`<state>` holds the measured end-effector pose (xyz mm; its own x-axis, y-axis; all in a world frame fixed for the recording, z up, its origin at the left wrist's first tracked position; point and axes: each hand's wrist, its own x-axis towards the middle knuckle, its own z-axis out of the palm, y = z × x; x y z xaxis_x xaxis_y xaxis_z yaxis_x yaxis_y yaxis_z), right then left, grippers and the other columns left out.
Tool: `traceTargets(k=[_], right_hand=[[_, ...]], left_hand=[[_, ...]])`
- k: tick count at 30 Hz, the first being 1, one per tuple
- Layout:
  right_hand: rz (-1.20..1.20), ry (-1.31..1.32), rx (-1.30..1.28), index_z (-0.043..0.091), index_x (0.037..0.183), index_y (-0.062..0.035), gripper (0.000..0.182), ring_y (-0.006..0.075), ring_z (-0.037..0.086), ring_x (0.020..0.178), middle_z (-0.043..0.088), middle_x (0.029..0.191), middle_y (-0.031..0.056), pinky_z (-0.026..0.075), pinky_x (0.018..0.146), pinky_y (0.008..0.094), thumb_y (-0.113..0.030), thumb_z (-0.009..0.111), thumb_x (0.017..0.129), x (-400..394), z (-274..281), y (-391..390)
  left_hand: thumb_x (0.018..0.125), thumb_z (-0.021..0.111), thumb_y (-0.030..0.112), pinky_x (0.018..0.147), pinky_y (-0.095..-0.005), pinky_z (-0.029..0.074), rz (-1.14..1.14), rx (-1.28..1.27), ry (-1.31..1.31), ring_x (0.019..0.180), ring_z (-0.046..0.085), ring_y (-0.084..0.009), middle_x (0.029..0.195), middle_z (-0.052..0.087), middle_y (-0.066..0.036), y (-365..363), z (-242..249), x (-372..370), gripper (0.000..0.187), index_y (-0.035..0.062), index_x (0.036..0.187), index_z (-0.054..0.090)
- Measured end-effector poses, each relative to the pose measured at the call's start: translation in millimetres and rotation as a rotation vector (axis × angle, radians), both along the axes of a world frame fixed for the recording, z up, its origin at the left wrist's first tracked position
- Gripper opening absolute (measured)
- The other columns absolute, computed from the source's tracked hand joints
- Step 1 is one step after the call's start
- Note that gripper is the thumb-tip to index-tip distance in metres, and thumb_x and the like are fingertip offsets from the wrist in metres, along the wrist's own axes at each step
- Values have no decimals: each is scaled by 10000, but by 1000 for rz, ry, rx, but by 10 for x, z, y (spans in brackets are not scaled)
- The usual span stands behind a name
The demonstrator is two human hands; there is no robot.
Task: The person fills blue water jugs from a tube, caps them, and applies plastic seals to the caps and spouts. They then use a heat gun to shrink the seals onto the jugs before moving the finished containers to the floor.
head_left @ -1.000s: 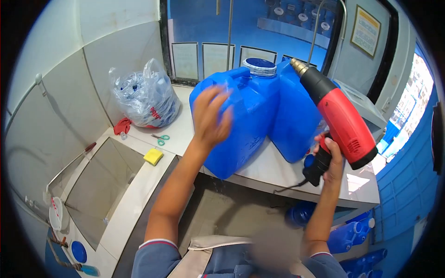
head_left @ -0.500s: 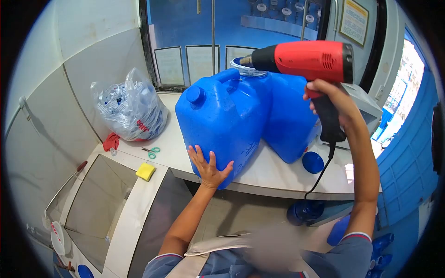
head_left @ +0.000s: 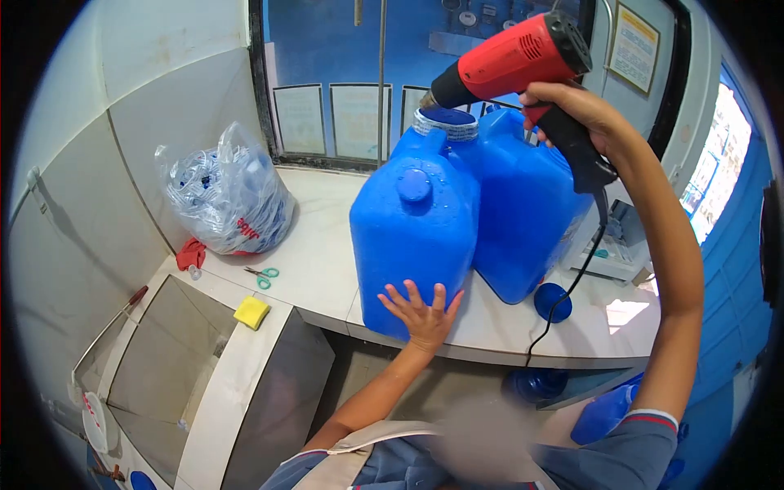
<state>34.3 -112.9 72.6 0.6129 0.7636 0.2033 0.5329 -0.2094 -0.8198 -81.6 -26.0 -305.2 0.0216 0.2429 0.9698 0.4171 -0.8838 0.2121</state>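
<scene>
In the head view, the right hand (head_left: 572,114) has its fingers closed around the black handle of a red and black heat gun (head_left: 514,61). The metal nozzle points down at the wide round top (head_left: 447,118) of the front blue container (head_left: 408,224), close to its whitish ribbed rim; whether they touch is not clear. The left hand (head_left: 425,321) lies with its fingers open and spread on the lower front of that container, which stands upright near the front edge of the desk (head_left: 490,336).

A second blue container (head_left: 523,224) stands right beside it, on the right, crowding that side. A loose blue cap (head_left: 553,302) sits on the desk near its base, and the black cord (head_left: 572,290) hangs down from the handle, crosses in front of this cap and runs over the desk edge.

Well apart on the left are a stuffed clear plastic bag (head_left: 229,196), a red cloth (head_left: 190,254), green-handled scissors (head_left: 262,278) and a yellow sponge (head_left: 251,312), the last beside a sunken basin (head_left: 163,359). Behind, a window (head_left: 327,41) with framed papers (head_left: 299,122) rises; the heat gun hides part of it.
</scene>
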Motion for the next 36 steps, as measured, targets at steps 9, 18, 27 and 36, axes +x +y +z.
traceTargets(k=[9, 18, 27, 36], right_hand=[[-103, -39, 123, 612, 917, -28, 358, 117, 584, 569, 624, 743, 79, 479, 525, 219, -329, 652, 729, -428, -105, -707], [-244, 55, 400, 543, 962, 50, 412, 171, 565, 553, 577, 747, 137, 468, 509, 269, -223, 634, 666, -1133, -1129, -2039], [-168, 280, 530, 517, 1072, 61, 495, 182, 574, 598, 580, 768, 141, 474, 551, 274, -189, 660, 669, -1239, -1930, -2329], [-596, -95, 486, 603, 965, -14, 295, 118, 548, 614, 610, 791, 54, 437, 566, 260, -232, 674, 780, 588, -1596, -3775]], left_hand=[[771, 609, 266, 910, -730, -106, -72, -43, 152, 1264, -173, -575, 1450, -87, -293, -556, -34, 646, 738, 117, 1401, 256], [811, 534, 170, 1032, -597, 6, -655, -242, 413, 1315, 82, -494, 1424, 150, -303, -610, 87, -115, 617, -4, 1349, 287], [749, 491, -59, 954, -433, 368, -987, -410, 429, 1126, 470, -378, 1226, 475, -221, -550, -302, -785, 488, -17, 1230, 420], [705, 482, -115, 621, -316, 478, -1133, -424, 443, 749, 613, -271, 942, 602, -162, -1353, -201, 229, 400, 5, 1082, 537]])
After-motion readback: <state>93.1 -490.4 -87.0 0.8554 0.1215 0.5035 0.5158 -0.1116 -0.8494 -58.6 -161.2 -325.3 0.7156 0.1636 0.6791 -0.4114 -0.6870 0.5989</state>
